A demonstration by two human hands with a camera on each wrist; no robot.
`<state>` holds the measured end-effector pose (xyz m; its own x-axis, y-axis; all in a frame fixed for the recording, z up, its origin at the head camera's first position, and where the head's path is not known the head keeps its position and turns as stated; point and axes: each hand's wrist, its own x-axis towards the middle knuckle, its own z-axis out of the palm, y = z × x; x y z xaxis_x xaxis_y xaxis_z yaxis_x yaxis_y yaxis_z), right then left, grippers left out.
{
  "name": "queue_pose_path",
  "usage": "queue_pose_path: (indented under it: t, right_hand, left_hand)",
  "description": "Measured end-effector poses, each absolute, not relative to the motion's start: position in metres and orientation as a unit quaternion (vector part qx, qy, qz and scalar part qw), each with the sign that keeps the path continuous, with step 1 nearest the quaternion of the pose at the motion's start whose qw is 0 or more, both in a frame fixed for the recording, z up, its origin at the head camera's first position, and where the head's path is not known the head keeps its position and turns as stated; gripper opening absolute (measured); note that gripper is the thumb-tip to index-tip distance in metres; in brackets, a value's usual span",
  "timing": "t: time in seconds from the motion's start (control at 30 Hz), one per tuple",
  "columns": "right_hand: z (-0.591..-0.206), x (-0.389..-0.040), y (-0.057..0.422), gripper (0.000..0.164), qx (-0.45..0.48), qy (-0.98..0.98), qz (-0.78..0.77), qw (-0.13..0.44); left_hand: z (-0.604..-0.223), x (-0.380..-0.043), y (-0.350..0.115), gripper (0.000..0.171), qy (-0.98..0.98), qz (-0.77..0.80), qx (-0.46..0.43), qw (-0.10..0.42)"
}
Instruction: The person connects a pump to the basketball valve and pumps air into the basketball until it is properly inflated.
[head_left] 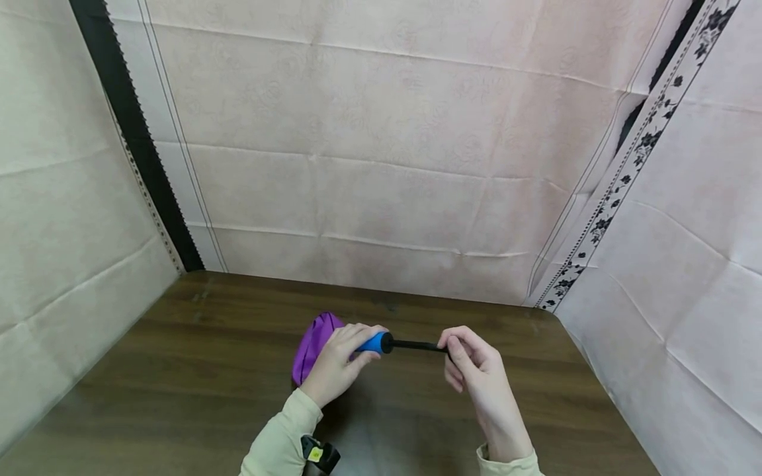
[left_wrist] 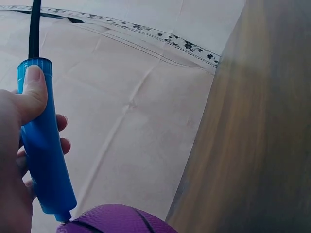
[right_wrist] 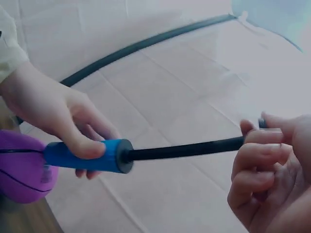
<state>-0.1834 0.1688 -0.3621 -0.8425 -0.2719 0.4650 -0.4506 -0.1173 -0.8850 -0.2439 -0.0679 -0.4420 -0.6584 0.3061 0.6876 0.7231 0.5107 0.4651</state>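
Note:
My left hand (head_left: 339, 363) grips the blue barrel of a hand pump (left_wrist: 46, 155), its thumb lying along the barrel near the black-capped end. At the barrel's other end, the narrow nozzle meets a purple ball (right_wrist: 24, 177) with black seam lines. In the head view the ball (head_left: 315, 347) looks creased and soft, partly behind my left hand. A long stretch of the black pump rod (right_wrist: 187, 149) is drawn out of the barrel. My right hand (head_left: 479, 370) holds the rod's far end with curled fingers, which largely hide the handle there.
Beneath the hands is a brown wood-grain table (head_left: 238, 344). Pale creased cloth (head_left: 369, 132) hangs at the back and on both sides, with a flowered border (head_left: 616, 188) at the right corner. A black wrist device (head_left: 321, 455) sits at my left sleeve.

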Motion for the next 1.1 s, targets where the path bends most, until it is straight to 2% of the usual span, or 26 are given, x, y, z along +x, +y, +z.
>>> queue_pose_path:
  t: [0.17, 0.47, 0.57, 0.77, 0.97, 1.1]
  right_hand:
    - [-0.374, -0.192, 0.152, 0.017, 0.278, -0.656, 0.701, 0.04]
    - [-0.396, -0.21, 0.145, 0.031, 0.223, -0.705, 0.673, -0.035]
    - [-0.391, -0.207, 0.158, 0.031, 0.214, -0.709, 0.672, -0.026]
    - [-0.378, -0.199, 0.187, 0.032, 0.264, -0.68, 0.683, 0.03]
    - [-0.391, -0.213, 0.186, 0.024, 0.241, -0.693, 0.679, 0.001]
    - [-0.404, -0.222, 0.167, 0.033, 0.244, -0.703, 0.667, -0.035]
  left_hand:
    - [-0.437, -0.241, -0.067, 0.04, -0.816, -0.382, -0.322, 0.29]
    - [-0.44, -0.242, -0.062, 0.042, -0.813, -0.351, -0.352, 0.304]
    - [-0.441, -0.243, -0.064, 0.042, -0.821, -0.345, -0.348, 0.292]
    - [-0.441, -0.247, -0.075, 0.042, -0.835, -0.334, -0.317, 0.299]
    - [-0.443, -0.248, -0.071, 0.04, -0.843, -0.314, -0.309, 0.309]
    - [-0.449, -0.245, -0.061, 0.039, -0.843, -0.34, -0.305, 0.284]
